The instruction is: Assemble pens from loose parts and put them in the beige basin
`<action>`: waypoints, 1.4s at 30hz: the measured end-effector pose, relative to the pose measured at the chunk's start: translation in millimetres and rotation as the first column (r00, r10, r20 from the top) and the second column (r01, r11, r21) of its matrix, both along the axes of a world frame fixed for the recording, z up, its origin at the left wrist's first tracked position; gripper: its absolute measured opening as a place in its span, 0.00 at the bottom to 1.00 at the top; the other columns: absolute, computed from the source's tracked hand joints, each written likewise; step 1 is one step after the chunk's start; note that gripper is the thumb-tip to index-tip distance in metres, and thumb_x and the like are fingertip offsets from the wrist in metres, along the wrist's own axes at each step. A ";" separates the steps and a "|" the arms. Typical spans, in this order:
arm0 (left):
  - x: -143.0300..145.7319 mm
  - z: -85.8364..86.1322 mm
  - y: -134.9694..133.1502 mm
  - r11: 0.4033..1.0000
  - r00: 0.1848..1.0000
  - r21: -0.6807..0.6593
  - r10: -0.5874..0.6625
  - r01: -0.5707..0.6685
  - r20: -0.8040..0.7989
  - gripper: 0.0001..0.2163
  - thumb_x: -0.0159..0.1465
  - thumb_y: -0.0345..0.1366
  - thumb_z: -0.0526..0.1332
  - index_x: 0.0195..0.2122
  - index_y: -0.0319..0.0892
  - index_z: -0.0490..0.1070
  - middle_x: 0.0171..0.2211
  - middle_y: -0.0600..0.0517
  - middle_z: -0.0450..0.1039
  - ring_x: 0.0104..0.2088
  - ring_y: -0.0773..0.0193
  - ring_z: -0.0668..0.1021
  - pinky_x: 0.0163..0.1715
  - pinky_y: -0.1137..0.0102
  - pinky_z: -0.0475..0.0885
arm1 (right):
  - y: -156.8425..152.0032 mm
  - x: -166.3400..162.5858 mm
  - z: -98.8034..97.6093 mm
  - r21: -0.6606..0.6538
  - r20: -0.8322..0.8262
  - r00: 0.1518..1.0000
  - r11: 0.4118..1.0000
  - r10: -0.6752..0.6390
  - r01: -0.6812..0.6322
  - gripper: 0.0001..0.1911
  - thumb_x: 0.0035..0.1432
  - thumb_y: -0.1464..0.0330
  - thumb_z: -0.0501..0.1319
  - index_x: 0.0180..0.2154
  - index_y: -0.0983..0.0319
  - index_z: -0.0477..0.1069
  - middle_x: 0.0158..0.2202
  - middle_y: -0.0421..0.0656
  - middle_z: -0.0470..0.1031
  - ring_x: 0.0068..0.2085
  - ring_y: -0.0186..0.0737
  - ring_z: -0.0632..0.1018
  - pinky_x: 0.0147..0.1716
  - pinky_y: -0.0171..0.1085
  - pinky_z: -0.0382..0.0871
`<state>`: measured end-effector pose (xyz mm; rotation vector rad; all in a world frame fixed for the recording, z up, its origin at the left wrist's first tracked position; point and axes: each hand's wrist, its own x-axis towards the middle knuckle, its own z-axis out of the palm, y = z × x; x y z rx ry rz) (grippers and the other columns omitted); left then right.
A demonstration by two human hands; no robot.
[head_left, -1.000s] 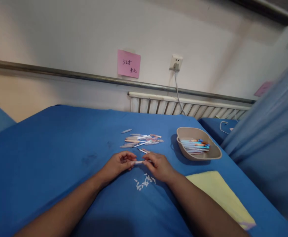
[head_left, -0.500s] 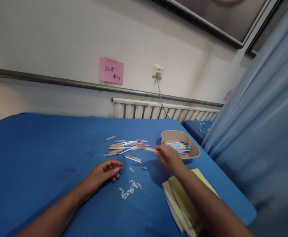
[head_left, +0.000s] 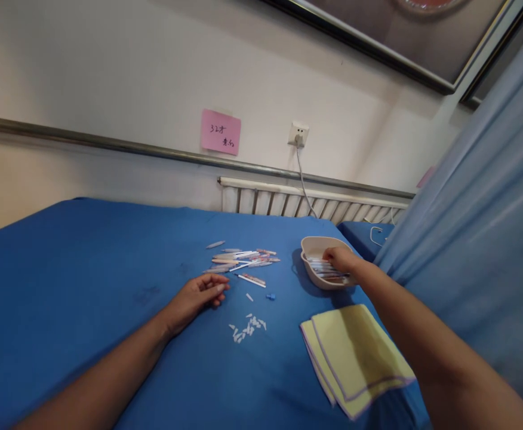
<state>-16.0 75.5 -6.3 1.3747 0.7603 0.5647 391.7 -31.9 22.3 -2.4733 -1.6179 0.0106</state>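
Observation:
My right hand [head_left: 340, 259] reaches over the rim into a beige basket [head_left: 317, 242], its fingers closed and bent down at the pens [head_left: 326, 270] lying inside. Whether a pen is between those fingertips is hidden. My left hand [head_left: 202, 291] rests on the blue cover, fingers loosely curled and apart, with nothing in it. Just beyond it lies a loose pile of pen barrels and white refills [head_left: 243, 258]. One refill and a patterned barrel [head_left: 253, 279] lie nearer. Several small white cone tips [head_left: 249, 327] are scattered in front, close to a blue pen part [head_left: 270, 297].
A folded yellow cloth [head_left: 351, 352] lies at the right, beneath my right forearm. Blue sheeting [head_left: 122, 257] covers the table. Behind it are a white radiator [head_left: 270, 200], a metal rail and a plugged-in cord. A blue curtain [head_left: 489, 227] hangs on the right.
My right hand, which held a white pen barrel beside the basket, has moved right into the basket; that barrel is no longer distinct. My left hand stays by the pile. The view has shifted slightly.

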 end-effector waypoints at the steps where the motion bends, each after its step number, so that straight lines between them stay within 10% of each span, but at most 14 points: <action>1: -0.6 -0.2 0.8 1.000 1.000 0.005 0.018 -0.018 0.010 0.17 0.51 0.42 0.67 0.39 0.39 0.70 0.36 0.49 0.74 0.25 0.71 0.73 0.27 0.74 0.69 | -1.7 -1.8 1.4 -0.002 -0.003 1.000 1.000 0.004 -0.004 0.09 0.46 0.76 0.60 0.30 0.64 0.77 0.31 0.44 0.79 0.34 0.38 0.75 0.34 0.31 0.62; 8: 1.6 -11.5 5.1 0.920 0.953 0.262 0.302 -0.290 -0.006 0.19 0.49 0.46 0.63 0.37 0.37 0.69 0.27 0.52 0.73 0.22 0.69 0.72 0.22 0.74 0.68 | -10.3 -70.9 20.4 0.174 0.002 0.995 0.980 0.095 -0.094 0.17 0.59 0.72 0.51 0.48 0.64 0.70 0.48 0.50 0.73 0.48 0.42 0.72 0.47 0.36 0.59; 14: 1.0 -23.3 10.1 0.800 0.872 0.433 0.486 -0.415 -0.062 0.13 0.54 0.42 0.57 0.36 0.39 0.69 0.28 0.52 0.74 0.22 0.67 0.73 0.23 0.73 0.68 | 9.6 -182.1 -30.9 0.405 -0.288 0.928 0.909 0.235 -0.104 0.09 0.56 0.67 0.55 0.38 0.61 0.72 0.38 0.43 0.75 0.38 0.37 0.75 0.39 0.34 0.66; 18: -0.8 -27.2 16.5 0.717 0.811 0.549 0.574 -0.430 -0.115 0.10 0.55 0.36 0.55 0.36 0.39 0.70 0.28 0.51 0.74 0.26 0.64 0.76 0.28 0.71 0.70 | 21.7 -200.1 -64.5 0.435 -0.361 0.914 0.901 0.185 -0.011 0.11 0.57 0.69 0.54 0.39 0.64 0.70 0.38 0.47 0.75 0.37 0.38 0.75 0.39 0.35 0.67; 31: -4.1 -19.2 20.0 0.600 0.754 0.785 0.585 -0.155 -0.299 0.15 0.59 0.34 0.55 0.46 0.43 0.72 0.46 0.48 0.74 0.48 0.56 0.72 0.50 0.64 0.64 | 29.0 -192.3 -87.2 0.459 -0.470 0.855 0.888 0.219 0.025 0.09 0.53 0.69 0.56 0.36 0.61 0.71 0.34 0.43 0.75 0.34 0.39 0.75 0.36 0.37 0.69; 42: -3.4 -16.3 19.6 0.596 0.739 0.799 0.500 0.083 -0.450 0.10 0.58 0.35 0.58 0.40 0.44 0.74 0.38 0.49 0.73 0.42 0.56 0.72 0.46 0.62 0.63 | 23.2 -209.8 -78.3 0.440 -0.412 0.863 0.893 0.293 -0.093 0.06 0.53 0.71 0.57 0.34 0.59 0.71 0.34 0.43 0.75 0.36 0.41 0.75 0.37 0.37 0.67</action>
